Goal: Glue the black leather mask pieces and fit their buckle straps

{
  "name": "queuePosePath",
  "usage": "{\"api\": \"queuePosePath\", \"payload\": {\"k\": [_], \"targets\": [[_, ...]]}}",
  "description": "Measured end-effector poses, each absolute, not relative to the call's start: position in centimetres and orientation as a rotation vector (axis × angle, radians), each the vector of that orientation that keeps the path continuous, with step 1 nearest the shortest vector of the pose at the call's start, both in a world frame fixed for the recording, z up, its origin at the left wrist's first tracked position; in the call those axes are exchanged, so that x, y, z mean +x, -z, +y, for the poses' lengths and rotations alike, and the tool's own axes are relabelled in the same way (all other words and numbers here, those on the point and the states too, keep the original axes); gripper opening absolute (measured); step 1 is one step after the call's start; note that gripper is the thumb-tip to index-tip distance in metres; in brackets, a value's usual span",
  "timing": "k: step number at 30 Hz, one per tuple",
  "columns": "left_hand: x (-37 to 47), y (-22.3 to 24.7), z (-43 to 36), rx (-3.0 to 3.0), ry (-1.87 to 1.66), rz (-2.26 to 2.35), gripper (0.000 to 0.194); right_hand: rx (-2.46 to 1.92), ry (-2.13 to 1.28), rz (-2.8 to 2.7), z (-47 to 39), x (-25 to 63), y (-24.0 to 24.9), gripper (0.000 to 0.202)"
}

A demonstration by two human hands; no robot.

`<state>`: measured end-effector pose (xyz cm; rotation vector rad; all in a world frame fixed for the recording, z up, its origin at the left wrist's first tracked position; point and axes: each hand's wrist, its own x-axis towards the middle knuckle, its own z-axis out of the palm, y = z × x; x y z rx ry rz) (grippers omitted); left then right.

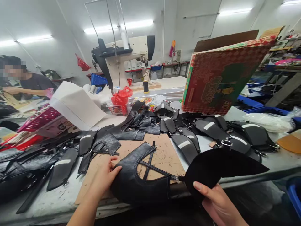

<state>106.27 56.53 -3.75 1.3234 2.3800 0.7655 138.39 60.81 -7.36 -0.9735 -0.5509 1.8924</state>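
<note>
Left hand (106,175): I see its thumb on the left edge of the black leather piece (130,183); whether the fingers also grip, I cannot tell.
Right hand (217,197): I have it grasping the black flap (207,166), with the thumb upon the upper face.
Black leather piece: it lies between my two hands, at the near side of the cardboard sheet (172,150); a small metal fitting (179,179) stands between it and the black flap.
Opening: thin straps (152,168) cross inside its curve.
Right side: I see grey pads (189,152) with white strips.
Behind: a red box (218,78) leans, near a sewing machine (131,47).
</note>
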Motion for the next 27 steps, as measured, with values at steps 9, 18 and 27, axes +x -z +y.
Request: {"api": "queuePosePath", "payload": {"k": [9, 18, 27], "targets": [[116.9, 4.7, 56.5, 2.172, -0.29, 1.756, 0.042, -0.942, -1.681, -0.572, 61.9, 138.2, 6.5, 0.054], [118.4, 3.6, 61.1, 1.988, -0.112, 1.602, 0.017, -0.925, -1.966, -0.493, 61.8, 136.7, 6.3, 0.032], [118.7, 3.5, 62.4, 1.499, -0.66, 1.375, 0.024, -0.874, -1.863, -0.633, 62.9, 134.9, 6.1, 0.041]]}}
